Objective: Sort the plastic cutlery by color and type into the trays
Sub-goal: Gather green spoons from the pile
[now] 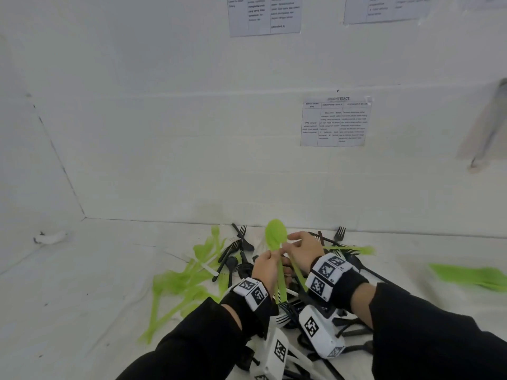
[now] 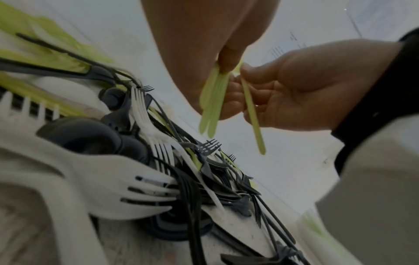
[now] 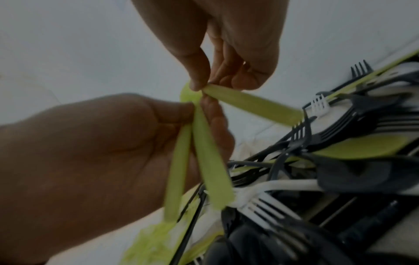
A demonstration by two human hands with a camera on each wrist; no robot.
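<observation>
Pinching is done by both hands above the mixed heap [image 1: 274, 272] of black, white and green cutlery, which lies on the white surface [image 1: 82, 283] at about 6 o'clock in the head view. A small bundle of green spoons [image 1: 276, 237] is gripped at the necks by the left hand [image 1: 267, 266]; two handles are seen below its fingers in the wrist views, the bowls pointing to 12 o'clock and the handles hanging toward 6. One more green handle [image 3: 251, 104] is clamped between the thumb and fingers of the right hand [image 1: 304, 252], right beside the left hand's grip. Its long axis is splayed off from the bundle, toward 4 o'clock in the right wrist view. The next move is judged to turn on that angle: the stray handle has to be swung parallel to the bundle, and the left hand is the nearer one to take it. No tray is seen in any view.
</observation>
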